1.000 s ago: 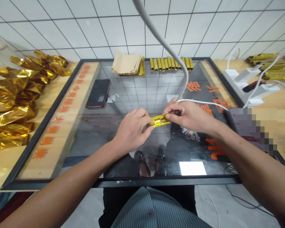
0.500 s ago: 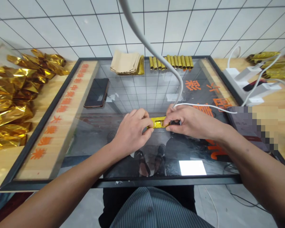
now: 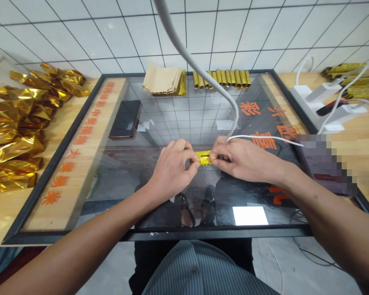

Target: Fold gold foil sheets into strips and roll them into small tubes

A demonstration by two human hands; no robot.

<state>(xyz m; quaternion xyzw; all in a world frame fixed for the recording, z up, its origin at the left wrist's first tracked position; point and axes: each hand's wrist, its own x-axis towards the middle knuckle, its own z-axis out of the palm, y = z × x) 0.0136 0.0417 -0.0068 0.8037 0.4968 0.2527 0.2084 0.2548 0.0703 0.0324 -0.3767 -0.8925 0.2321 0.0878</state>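
Note:
A small piece of gold foil paper (image 3: 205,158), partly rolled or folded, lies across the middle of the glass tabletop (image 3: 172,184). My left hand (image 3: 176,166) pinches its left end between thumb and fingers. At the other end, my right hand (image 3: 236,157) grips it the same way, hiding that end. Towards the wall stands a stack of brownish paper sheets (image 3: 161,80) with gold undersides. Beside the stack runs a row of several gold paper rolls (image 3: 230,78).
A dark phone (image 3: 125,119) lies at the left. Crumpled gold foil pieces (image 3: 18,131) cover the left side. A white power strip (image 3: 310,106) with plugs stands at the right, near more gold rolls (image 3: 359,84). A thick white cable (image 3: 199,69) hangs across the view.
Both hands stay at the foil paper with only small finger shifts. The foil's middle shows slightly more open between the fingertips. The view has shifted a little.

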